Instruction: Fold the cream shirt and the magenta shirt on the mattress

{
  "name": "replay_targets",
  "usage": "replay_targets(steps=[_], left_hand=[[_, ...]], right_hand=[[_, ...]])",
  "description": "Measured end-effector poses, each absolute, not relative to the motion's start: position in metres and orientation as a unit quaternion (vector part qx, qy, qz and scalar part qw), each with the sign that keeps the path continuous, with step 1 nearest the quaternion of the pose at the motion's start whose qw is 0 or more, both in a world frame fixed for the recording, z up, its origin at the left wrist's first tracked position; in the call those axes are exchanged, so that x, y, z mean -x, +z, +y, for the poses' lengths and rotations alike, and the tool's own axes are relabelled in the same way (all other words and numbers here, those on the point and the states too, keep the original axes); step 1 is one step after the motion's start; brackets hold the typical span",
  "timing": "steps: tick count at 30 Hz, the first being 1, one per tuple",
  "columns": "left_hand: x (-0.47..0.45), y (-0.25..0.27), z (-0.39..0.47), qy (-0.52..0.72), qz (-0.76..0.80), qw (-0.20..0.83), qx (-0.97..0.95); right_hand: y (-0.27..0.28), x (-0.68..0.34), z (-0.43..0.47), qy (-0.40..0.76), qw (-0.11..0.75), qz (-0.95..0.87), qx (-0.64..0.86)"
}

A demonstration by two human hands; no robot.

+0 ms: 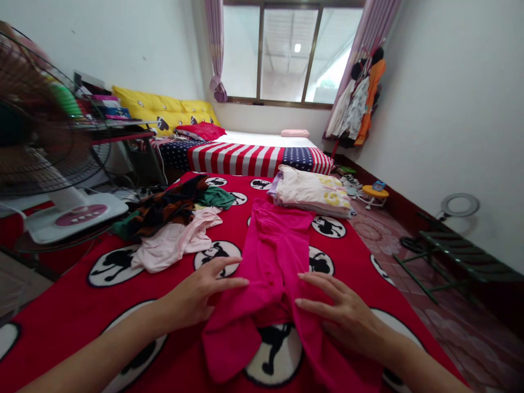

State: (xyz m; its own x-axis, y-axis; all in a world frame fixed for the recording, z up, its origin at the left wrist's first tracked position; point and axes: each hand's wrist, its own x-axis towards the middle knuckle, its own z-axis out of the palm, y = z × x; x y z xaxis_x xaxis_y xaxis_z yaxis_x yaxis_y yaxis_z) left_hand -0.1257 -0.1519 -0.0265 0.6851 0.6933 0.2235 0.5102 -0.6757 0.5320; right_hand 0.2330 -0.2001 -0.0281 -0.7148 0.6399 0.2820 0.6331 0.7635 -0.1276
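A bright pink pair of pants (275, 256) lies spread flat on the red blanket (82, 311) with black-and-white cartoon circles. My left hand (200, 292) rests flat, fingers apart, on the garment's left edge. My right hand (341, 312) lies flat on its right leg, fingers spread. Neither hand grips the cloth. Beyond the pants, at the blanket's far right, sits a stack of folded pale clothes (313, 191). To the left lies an unfolded heap: a light pink garment (176, 240) with dark orange-and-green clothes (172, 206) behind it.
A standing fan (36, 136) with a white base is at the left. A stars-and-stripes cover (254, 157) and yellow pillows (164, 109) lie behind. Clothes hang (360, 103) by the window; a green folding rack (454, 254) and yellow stool (374, 192) stand on the tiled floor at the right.
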Motion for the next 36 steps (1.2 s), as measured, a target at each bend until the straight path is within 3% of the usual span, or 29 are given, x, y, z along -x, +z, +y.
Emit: replay_targets(steps=[4, 7, 11, 14, 21, 30, 33, 36], left_hand=[[0.117, -0.007, -0.163, 0.171, 0.266, 0.304, -0.899], [0.101, 0.010, -0.146, 0.206, 0.271, 0.389, -0.856], [0.069, 0.020, -0.086, 0.366, 0.429, 0.497, -0.660], [0.050, 0.008, -0.047, 0.395, 0.500, 0.588, -0.498], [0.036, -0.031, -0.041, 0.431, 0.430, 0.671, -0.423], [0.055, 0.005, -0.067, 0.369, 0.289, 0.709, -0.527], [0.083, -0.001, -0.097, 0.266, 0.249, 0.737, -0.569], [0.103, -0.020, -0.120, 0.151, 0.256, 0.763, -0.574]], right_hand=[[-0.017, -0.225, -0.201, 0.080, 0.167, -0.942, 0.280], [-0.009, -0.219, -0.180, 0.208, 0.241, -0.888, 0.332], [-0.004, -0.209, -0.113, 0.430, 0.439, -0.589, 0.525], [-0.012, -0.205, -0.076, 0.539, 0.471, -0.378, 0.587], [-0.039, -0.206, -0.076, 0.542, 0.487, -0.340, 0.595], [0.006, -0.222, -0.094, 0.523, 0.539, -0.389, 0.533], [0.002, -0.249, -0.144, 0.551, 0.473, -0.474, 0.498], [-0.014, -0.275, -0.177, 0.523, 0.294, -0.561, 0.570]])
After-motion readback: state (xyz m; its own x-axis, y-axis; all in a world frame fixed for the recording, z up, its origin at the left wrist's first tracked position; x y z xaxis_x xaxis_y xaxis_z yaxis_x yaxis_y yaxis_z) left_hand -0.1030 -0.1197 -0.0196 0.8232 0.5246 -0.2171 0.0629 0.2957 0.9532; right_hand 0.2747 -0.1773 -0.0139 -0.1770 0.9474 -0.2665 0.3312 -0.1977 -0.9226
